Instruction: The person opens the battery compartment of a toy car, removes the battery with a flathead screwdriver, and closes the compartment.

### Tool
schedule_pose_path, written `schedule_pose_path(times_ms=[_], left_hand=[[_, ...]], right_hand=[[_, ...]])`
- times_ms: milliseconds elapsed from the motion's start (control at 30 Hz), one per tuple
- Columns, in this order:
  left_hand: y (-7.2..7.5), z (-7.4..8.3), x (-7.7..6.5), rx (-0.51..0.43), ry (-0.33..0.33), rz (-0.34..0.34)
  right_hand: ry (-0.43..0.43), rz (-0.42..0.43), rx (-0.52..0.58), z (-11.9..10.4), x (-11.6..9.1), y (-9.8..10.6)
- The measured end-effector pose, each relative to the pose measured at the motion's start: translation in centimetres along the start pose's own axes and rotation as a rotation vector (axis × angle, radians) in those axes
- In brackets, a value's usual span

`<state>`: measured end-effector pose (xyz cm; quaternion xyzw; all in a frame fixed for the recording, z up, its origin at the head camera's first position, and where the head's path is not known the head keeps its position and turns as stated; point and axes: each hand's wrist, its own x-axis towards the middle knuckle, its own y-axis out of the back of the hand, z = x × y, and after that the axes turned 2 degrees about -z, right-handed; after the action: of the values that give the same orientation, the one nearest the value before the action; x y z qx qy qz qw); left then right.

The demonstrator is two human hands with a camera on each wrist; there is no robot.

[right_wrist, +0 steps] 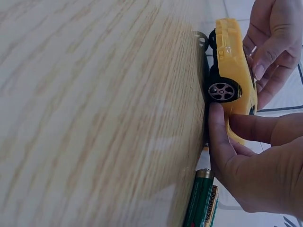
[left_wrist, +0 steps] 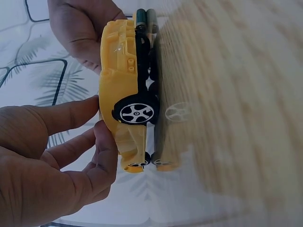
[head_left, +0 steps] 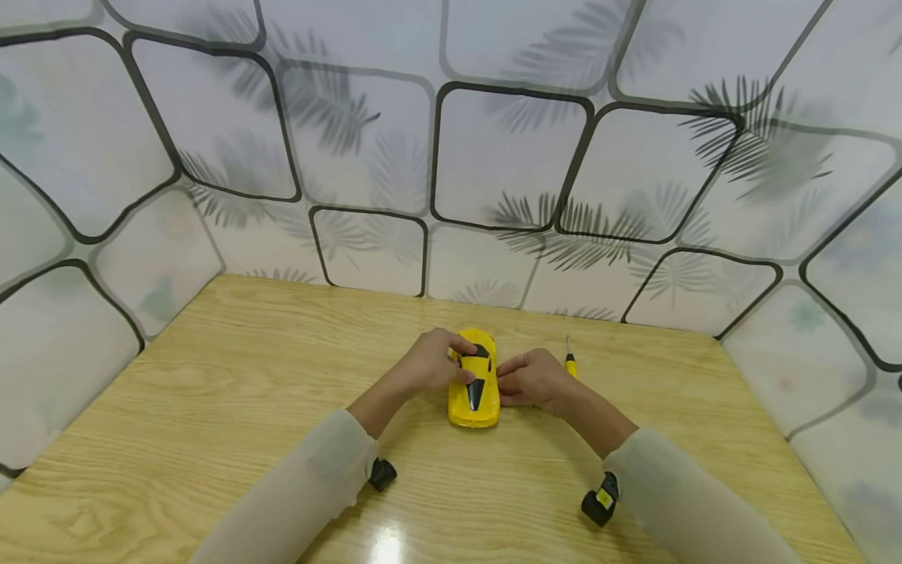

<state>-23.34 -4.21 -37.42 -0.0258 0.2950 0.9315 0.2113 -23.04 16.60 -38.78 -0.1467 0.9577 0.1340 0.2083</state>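
Note:
A yellow toy car [head_left: 476,366] with dark windows stands on its wheels on the wooden table, pointing away from me. My left hand [head_left: 437,362] holds it from the left, with thumb and fingertips on its roof and side. On the other side, my right hand [head_left: 534,381] grips the car's lower edge. In the right wrist view one fingertip sits low beside a black wheel [right_wrist: 222,90] with silver spokes, and the thumb lies against the yellow body. Green batteries [right_wrist: 202,194] lie on the table close to the right hand; the car's underside is hidden.
A screwdriver [head_left: 571,365] with a yellow and black handle lies right of the right hand, its shaft pointing away. Patterned white panels [head_left: 380,251] rise behind the table [head_left: 282,352] and along both sides.

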Motion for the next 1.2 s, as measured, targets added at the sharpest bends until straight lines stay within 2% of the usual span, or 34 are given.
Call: schedule_pose_path(times_ms=[733, 1000, 1200], left_hand=[[0.1, -0.1, 0.0, 0.016, 0.007, -0.018], [0.9, -0.5, -0.1, -0.020, -0.012, -0.057], [1.5, -0.4, -0.6, -0.023, -0.034, -0.056]], right_hand=[[-0.012, 0.057, -0.040, 0.1, -0.4, -0.7], [-0.009, 0.060, -0.032, 0.0, -0.8, -0.4], [0.044, 0.052, -0.081, -0.3, -1.8, 0.4]])
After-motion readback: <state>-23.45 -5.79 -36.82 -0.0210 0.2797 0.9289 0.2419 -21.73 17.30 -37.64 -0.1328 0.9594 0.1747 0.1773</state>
